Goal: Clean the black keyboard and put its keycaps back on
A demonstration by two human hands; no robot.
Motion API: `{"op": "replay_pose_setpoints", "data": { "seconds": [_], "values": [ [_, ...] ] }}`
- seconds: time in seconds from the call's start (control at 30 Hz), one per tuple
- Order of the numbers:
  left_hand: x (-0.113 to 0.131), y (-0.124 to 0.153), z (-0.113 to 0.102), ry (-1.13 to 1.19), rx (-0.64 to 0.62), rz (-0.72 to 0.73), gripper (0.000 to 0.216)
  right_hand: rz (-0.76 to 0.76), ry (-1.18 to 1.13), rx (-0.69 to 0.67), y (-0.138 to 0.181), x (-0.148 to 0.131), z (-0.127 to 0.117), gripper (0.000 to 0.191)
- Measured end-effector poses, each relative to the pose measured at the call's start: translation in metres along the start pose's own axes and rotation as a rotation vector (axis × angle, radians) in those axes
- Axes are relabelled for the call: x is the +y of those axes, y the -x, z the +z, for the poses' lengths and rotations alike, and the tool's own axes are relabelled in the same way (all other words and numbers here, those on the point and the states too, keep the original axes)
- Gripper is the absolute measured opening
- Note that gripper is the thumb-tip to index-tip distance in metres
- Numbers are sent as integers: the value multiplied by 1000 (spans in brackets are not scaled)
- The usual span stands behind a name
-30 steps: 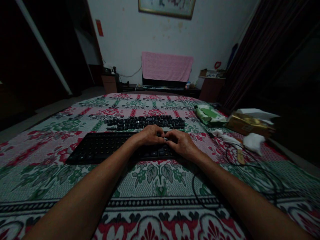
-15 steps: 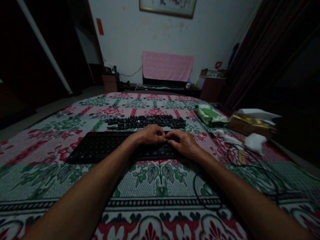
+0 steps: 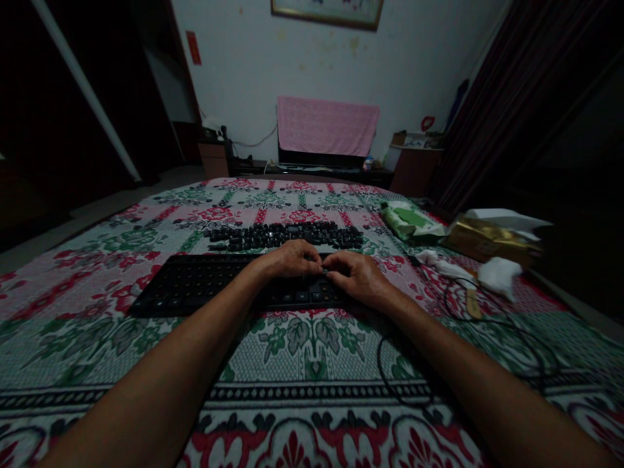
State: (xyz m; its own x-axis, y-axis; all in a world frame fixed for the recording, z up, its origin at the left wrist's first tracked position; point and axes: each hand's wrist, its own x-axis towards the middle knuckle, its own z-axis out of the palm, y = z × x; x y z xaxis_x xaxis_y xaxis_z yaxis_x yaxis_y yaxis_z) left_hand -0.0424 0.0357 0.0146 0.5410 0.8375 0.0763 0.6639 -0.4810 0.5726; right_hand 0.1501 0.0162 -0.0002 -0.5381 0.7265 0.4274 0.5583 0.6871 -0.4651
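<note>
A black keyboard [image 3: 195, 281] with most of its keycaps off lies flat on the patterned bedspread. Over its right part, my left hand [image 3: 294, 259] and my right hand [image 3: 357, 276] meet fingertip to fingertip. Both hands are pinched closed around something small and dark, too little to make out. A few keycaps [image 3: 302, 296] still sit along the keyboard's near edge. Just beyond the keyboard, a long heap of loose black keycaps [image 3: 258, 235] is spread out. My hands and forearms hide part of the keyboard's middle and right.
On the right are a green wipes packet [image 3: 412, 221], a gold tissue box [image 3: 492, 240], a crumpled white tissue [image 3: 500, 276] and a small wooden-looking piece [image 3: 472, 304]. A black cable [image 3: 517, 328] loops over the bedspread [image 3: 312, 338] beside my right forearm.
Both hands keep nearly the same pinched pose over the keyboard, with only slight finger movement. The whole view has shifted very slightly.
</note>
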Motion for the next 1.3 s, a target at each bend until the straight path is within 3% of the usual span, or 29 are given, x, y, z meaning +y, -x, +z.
{"op": "replay_pose_setpoints", "data": {
  "seconds": [0.63,1.3],
  "values": [
    [-5,-1,0,-13,-26,104,19,24,1,-55,1,-1,-2,22],
    [8,0,-2,-61,-42,40,20,16,-83,-16,2,1,5,25]
  ]
}}
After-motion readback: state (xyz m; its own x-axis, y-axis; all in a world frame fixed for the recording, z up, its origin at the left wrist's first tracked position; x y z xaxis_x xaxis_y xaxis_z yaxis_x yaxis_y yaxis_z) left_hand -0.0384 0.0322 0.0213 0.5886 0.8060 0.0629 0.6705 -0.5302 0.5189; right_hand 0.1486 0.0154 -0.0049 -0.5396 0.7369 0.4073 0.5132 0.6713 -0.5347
